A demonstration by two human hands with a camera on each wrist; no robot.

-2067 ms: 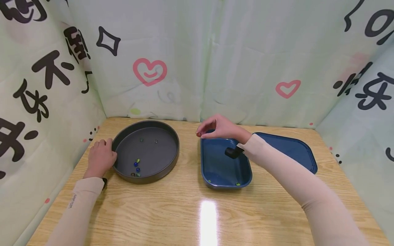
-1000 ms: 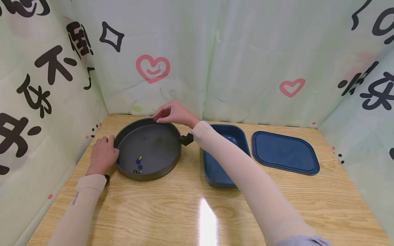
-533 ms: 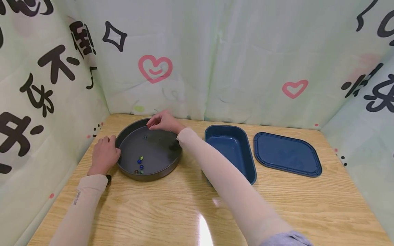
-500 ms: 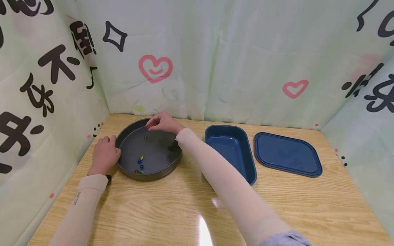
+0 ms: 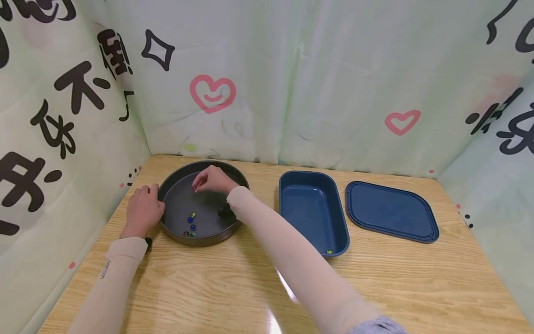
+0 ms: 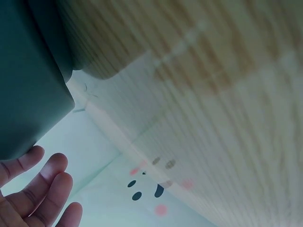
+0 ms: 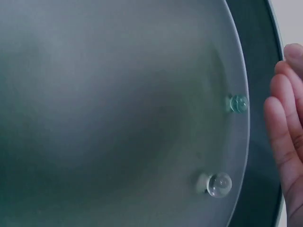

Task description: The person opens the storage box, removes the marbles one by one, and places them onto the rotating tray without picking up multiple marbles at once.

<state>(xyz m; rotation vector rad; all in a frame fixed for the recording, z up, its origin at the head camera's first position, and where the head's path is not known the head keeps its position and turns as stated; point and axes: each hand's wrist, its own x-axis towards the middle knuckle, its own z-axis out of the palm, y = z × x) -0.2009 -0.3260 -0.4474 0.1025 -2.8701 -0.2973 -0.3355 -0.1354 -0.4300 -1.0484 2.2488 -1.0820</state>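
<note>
My left hand (image 5: 143,208) grips the left rim of a round dark grey pan (image 5: 177,229); in the left wrist view its fingers (image 6: 53,194) lie against and beside the outer wall. Above the pan, my right hand (image 5: 213,180) pinches a marble that looked red earlier; it is now mostly hidden by the fingertips. Several marbles lie toward the pan's near side, among them a blue marble (image 5: 190,220) and a yellow-green marble (image 5: 193,215). In the right wrist view a greenish clear marble (image 7: 239,103) and a clear marble (image 7: 220,185) sit near the right fingers (image 7: 279,123).
To the pan's right stands a deep blue rectangular container (image 5: 304,211) with a green marble (image 5: 329,251) in its near corner. Its flat blue lid (image 5: 392,211) lies farther right on the wooden table (image 5: 187,283). A patterned curtain (image 5: 258,93) encloses the back and sides.
My right hand has carried the red marble left from above the blue container to the pan, then lowered it toward the pan's middle. The left hand has stayed at the rim.
</note>
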